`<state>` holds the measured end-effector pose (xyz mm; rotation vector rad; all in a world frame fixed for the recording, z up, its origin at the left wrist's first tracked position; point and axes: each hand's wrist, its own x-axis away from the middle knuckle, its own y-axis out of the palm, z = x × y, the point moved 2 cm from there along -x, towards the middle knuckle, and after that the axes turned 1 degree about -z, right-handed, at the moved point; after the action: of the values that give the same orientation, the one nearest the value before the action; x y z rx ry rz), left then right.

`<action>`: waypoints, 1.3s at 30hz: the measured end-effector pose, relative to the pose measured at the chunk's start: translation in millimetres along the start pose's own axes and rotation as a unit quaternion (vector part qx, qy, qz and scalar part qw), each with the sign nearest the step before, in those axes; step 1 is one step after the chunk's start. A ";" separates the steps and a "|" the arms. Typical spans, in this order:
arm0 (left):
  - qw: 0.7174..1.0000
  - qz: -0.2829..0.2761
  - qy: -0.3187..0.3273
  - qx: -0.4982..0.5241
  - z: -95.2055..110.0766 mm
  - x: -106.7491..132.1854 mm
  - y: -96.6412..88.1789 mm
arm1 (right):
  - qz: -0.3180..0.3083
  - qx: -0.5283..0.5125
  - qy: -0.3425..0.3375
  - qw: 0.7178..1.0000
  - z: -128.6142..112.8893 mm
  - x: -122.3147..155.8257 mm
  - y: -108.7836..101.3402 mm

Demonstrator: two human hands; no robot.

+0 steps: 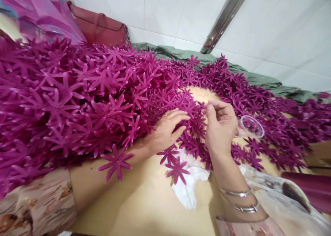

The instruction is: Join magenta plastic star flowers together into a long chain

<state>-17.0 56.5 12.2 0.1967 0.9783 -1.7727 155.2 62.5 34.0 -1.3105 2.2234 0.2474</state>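
A large heap of magenta star-shaped plastic flowers covers the left and back of a tan table. My left hand rests on the flowers at the heap's edge, fingers stretched out and slightly curled over them. My right hand is closed, thumb and fingers pinched on a magenta flower and also gripping a small clear plastic cup that sticks out to the right. Two metal bangles sit on my right wrist.
A white crumpled plastic piece lies on the table under loose flowers. A red handbag and a pink bag stand at the back left. Green cloth lies along the white tiled wall. A dark red cylinder lies at right.
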 end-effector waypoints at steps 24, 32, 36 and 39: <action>0.988 0.022 -0.071 -0.133 -14.3 4.8 4.1 | -0.489 0.144 0.068 0.858 -19.9 -10.6 -25.7; 0.994 0.067 -0.047 -0.067 -1.4 0.7 -4.1 | -0.551 0.200 0.005 0.810 -11.1 -10.8 -24.3; 0.994 0.106 -0.009 -0.035 8.5 -3.8 -12.0 | -0.542 0.157 0.038 0.825 -10.8 -16.9 -32.6; 0.993 0.119 0.021 -0.015 10.7 -5.3 -12.8 | -0.524 0.152 0.062 0.836 -12.6 -23.0 -41.7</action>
<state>-22.3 54.3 28.8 0.3190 0.9678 -1.5411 195.0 53.4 61.6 -2.1371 1.2364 -0.5861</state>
